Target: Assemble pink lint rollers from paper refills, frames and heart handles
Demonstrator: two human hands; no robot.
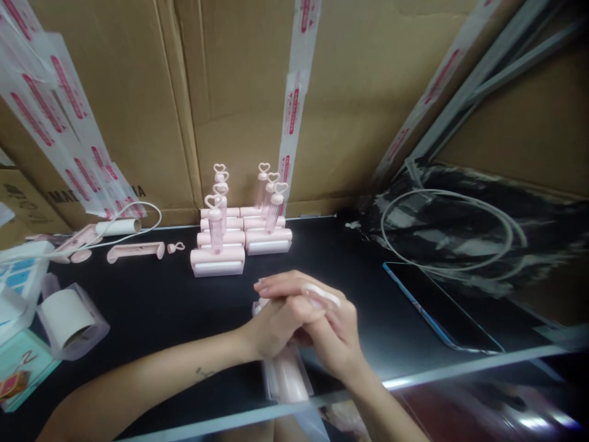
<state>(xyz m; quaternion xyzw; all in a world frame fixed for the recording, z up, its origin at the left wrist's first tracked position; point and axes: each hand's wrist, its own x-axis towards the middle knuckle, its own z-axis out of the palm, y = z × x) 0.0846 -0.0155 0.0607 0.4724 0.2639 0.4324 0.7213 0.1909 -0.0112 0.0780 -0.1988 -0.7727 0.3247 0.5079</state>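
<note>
My left hand (271, 328) and my right hand (340, 334) are pressed together near the front edge of the black tabletop, fingers closed round one another. What lies between them, if anything, is hidden. A white strip (322, 294) runs along a finger of my right hand; I cannot tell what it is. Directly below the hands a pale pink roller-shaped piece (288, 377) lies on the table, partly covered by them. Beyond them stand several pink dispensers (218, 261) in two columns, with clear ribbed tubes (216, 233) topped by heart-shaped loops upright on some.
A phone (442, 307) and a coiled white cable (391, 209) lie at right, beside black plastic (464, 227). On the left are a pink bracket (135, 250), a loose heart loop (176, 247), a white roll (69, 316) and a teal box (30, 365). Taped cardboard (243, 92) stands behind.
</note>
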